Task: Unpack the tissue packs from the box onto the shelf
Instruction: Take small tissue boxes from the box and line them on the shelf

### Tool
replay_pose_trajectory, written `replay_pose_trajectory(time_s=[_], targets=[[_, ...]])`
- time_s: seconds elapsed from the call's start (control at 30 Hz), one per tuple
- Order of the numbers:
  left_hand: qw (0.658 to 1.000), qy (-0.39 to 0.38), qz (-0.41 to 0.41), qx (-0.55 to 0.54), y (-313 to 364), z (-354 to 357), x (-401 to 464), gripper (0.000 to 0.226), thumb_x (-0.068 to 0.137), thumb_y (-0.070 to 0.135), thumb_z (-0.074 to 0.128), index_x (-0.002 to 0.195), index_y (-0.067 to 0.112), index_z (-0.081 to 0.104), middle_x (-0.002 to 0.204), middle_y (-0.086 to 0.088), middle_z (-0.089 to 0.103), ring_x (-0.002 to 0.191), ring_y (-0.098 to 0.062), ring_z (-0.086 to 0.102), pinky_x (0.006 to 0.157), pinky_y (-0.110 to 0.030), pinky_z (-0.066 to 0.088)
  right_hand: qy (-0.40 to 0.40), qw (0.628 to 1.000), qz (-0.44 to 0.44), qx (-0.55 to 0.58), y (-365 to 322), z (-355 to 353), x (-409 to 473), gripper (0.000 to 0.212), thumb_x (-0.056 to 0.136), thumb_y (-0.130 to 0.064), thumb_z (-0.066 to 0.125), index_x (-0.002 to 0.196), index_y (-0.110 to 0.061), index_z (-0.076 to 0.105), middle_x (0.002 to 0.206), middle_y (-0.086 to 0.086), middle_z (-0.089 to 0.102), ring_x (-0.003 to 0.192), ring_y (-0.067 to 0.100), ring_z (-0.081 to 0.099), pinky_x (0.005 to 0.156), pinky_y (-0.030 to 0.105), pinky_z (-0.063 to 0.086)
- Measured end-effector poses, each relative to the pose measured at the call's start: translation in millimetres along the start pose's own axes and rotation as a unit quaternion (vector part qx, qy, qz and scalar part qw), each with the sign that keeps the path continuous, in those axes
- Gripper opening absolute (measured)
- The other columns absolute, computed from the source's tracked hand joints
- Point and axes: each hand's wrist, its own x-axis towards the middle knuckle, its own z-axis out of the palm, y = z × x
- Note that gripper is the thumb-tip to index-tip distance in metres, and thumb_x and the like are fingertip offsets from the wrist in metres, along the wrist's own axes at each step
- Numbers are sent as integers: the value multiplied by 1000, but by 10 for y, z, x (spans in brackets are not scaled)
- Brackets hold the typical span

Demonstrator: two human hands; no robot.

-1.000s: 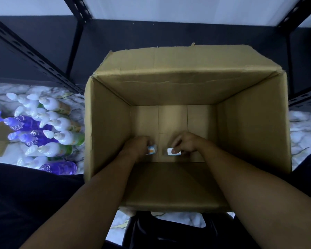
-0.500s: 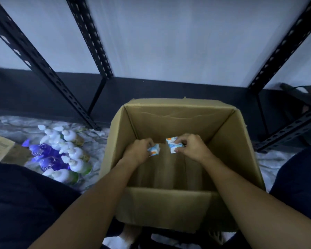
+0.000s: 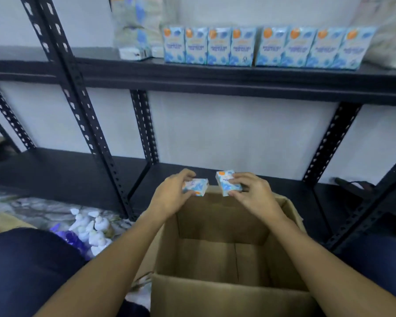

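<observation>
Left hand (image 3: 169, 195) grasps one tissue pack (image 3: 196, 187), right hand (image 3: 253, 195) grasps another pack (image 3: 228, 186), both above the far rim of the open box (image 3: 226, 291), a pack row (image 3: 268, 46) on the far shelf (image 3: 215, 75).

Both hands are now raised out of the box (image 3: 217, 294); a second ago they were at its bottom. The left hand (image 3: 169, 195) holds one tissue pack (image 3: 196, 187) above the far rim. The right hand (image 3: 254, 195) holds the other pack (image 3: 228, 186), now turned so its printed face shows. The view has tilted upward: an upper shelf (image 3: 215, 76) carrying a row of tissue packs (image 3: 268, 48) has come into view.
</observation>
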Motion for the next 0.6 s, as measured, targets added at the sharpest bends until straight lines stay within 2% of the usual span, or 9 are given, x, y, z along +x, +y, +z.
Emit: replay_pose_trajectory(time_s=[0.13, 0.3, 0.4, 0.5, 0.6], targets=[[997, 70, 36, 12, 151, -481, 74, 48, 82, 27, 75, 124, 35, 52, 121, 11, 64, 110, -9, 58, 90, -35, 52, 33, 998, -51, 17, -431, -267, 241, 32, 81, -20, 81, 112, -14, 75, 125, -6, 64, 118, 8, 58, 97, 23, 51], [987, 138, 69, 34, 325, -1137, 183, 42, 85, 30, 73, 123, 33, 57, 120, 11, 63, 104, -8, 56, 81, -31, 51, 72, 990, -123, 23, -1053, -542, 583, 31, 82, -25, 80, 112, -16, 75, 125, -8, 64, 114, 7, 60, 93, 33, 55], [980, 177, 82, 40, 425, -1528, 230, 34, 85, 32, 73, 116, 31, 61, 115, 12, 62, 99, -6, 54, 76, -26, 47, 88, 981, -171, 14, -1464, -663, 781, 32, 83, -28, 80, 112, -18, 75, 125, -8, 65, 114, 8, 59, 93, 37, 55], [973, 210, 87, 45, 502, -1900, 255, 23, 86, 34, 72, 107, 31, 64, 103, 16, 58, 96, -6, 52, 72, -26, 42, 100, 971, -215, 19, -1861, -752, 1000, 33, 83, -26, 80, 113, -14, 74, 123, -5, 65, 114, 7, 60, 92, 33, 56], [965, 239, 90, 55, 525, -2257, 311, 23, 85, 34, 73, 106, 29, 65, 101, 17, 57, 97, -6, 51, 74, -27, 44, 105, 965, -241, 14, -2203, -790, 1241, 34, 83, -27, 79, 113, -12, 74, 123, -2, 66, 114, 10, 61, 95, 35, 54]])
